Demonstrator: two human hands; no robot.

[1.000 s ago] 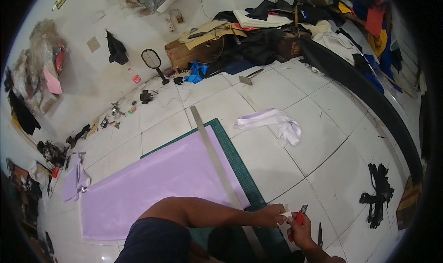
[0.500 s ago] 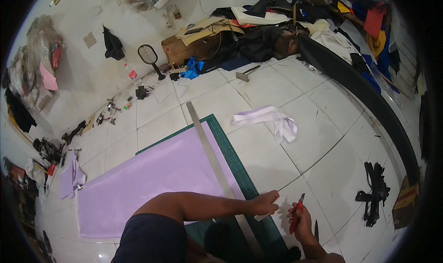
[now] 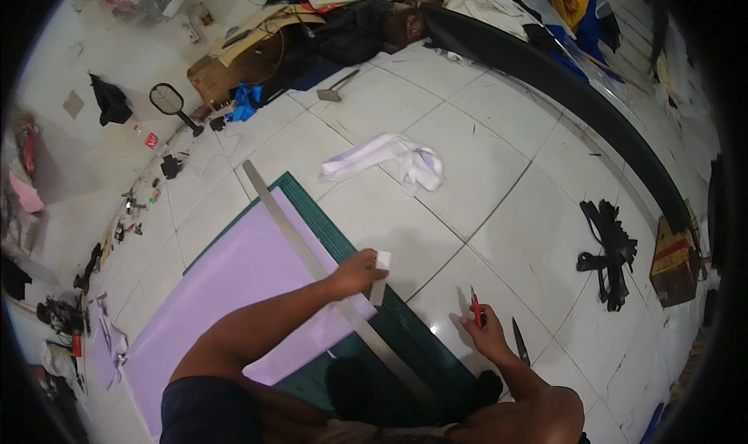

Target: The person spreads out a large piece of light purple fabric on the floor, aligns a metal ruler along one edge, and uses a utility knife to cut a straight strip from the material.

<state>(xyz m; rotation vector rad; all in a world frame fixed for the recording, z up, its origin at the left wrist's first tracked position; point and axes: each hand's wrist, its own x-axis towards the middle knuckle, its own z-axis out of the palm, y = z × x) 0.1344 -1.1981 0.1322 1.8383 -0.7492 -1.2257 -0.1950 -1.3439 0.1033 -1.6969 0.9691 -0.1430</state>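
My left hand is closed on a small white strip, whose lower end hangs over the edge of the green cutting mat. Its forearm crosses the lilac fabric and the long metal ruler. The ruler lies over the fabric and the mat, near the fabric's right edge. Over the tiles to the right, my right hand grips a red utility knife with its blade pointing away from me. Beside that hand a dark pointed blade lies on the floor, its handle hidden by my arm.
A crumpled white and lilac cloth lies beyond the mat. Black straps and a worn box are at right. A long black roll curves along the far right. A hammer-like tool lies near the far fabric heap.
The view has swung, so the room sits farther left and up. My left hand has moved toward the mat's far end with the white strip. My right hand still holds the knife.
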